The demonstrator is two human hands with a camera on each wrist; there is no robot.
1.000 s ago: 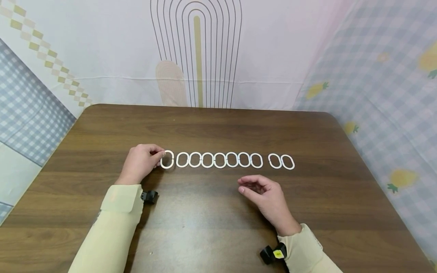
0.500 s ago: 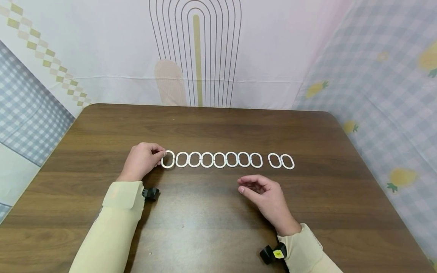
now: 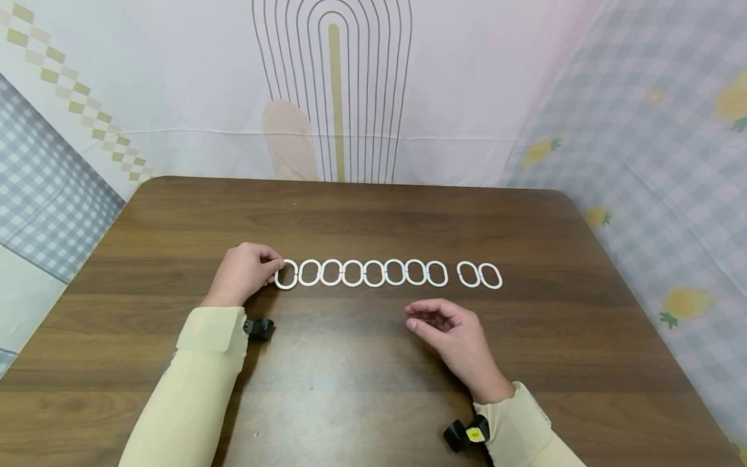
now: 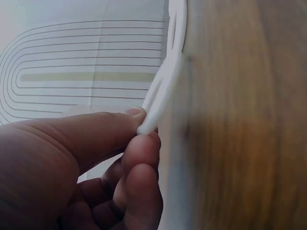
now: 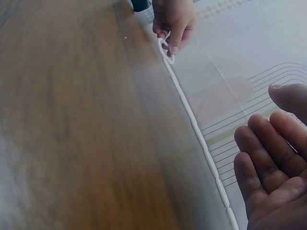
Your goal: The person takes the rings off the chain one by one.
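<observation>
My left hand (image 3: pixel 242 272) pinches the left rim of a white oval ring, apparently a shower curtain ring (image 3: pixel 296 274), between thumb and fingertips. In the left wrist view this held ring (image 4: pixel 165 91) slants up off the table toward my fingers. Its far end comes right up to the first of several matching rings (image 3: pixel 341 272) lying side by side in a straight row. Below the right part of that row hovers my right hand (image 3: pixel 452 331), palm turned inward, fingers loosely bent and holding nothing.
Beyond a small gap, two more white rings (image 3: pixel 480 275) lie side by side at the right end. Everything rests on a brown wooden table (image 3: pixel 362 214). A patterned cloth (image 3: pixel 467 78) hangs behind its far edge, and checked cloth (image 3: pixel 653 194) hangs at the right.
The held ring has come lower and closer to the row, so the gap between it and the first lying ring has narrowed. My right hand has stayed in place.
</observation>
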